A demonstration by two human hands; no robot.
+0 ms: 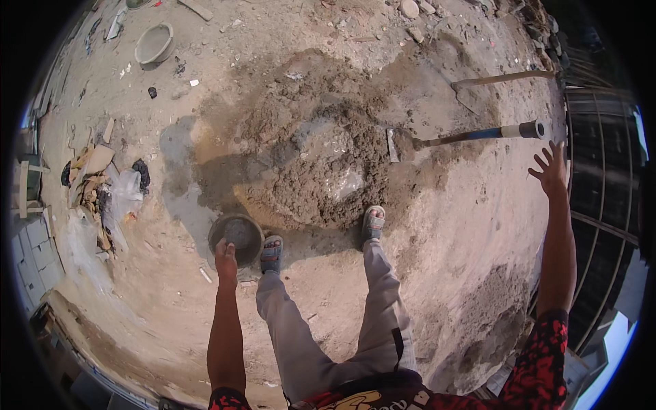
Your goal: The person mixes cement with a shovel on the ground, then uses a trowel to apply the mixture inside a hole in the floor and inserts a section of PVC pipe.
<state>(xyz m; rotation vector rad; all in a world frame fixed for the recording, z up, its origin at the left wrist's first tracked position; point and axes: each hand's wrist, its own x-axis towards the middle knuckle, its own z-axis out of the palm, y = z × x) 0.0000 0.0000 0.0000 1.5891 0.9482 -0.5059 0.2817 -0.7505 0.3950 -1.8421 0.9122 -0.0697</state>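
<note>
My left hand (226,261) is closed on the near left rim of a round dark mortar pan (247,239), which is tilted beside my left foot. Inside, the pan looks grey and coated. Out to the right, my right hand (551,171) is raised with its fingers spread, holding nothing. Just beyond it is the end of a hoe handle (486,134), blue with a pale band; hand and handle look apart. The hoe's blade (392,145) rests at the right edge of a wet mortar heap (321,164) in front of my feet.
A second wooden-handled tool (506,78) lies farther off on the right. Another round pan (155,44) sits at the far left. Scraps and plastic sheeting (123,195) litter the left side. A slatted dark structure (594,157) borders the right. Stones (410,8) lie at the back.
</note>
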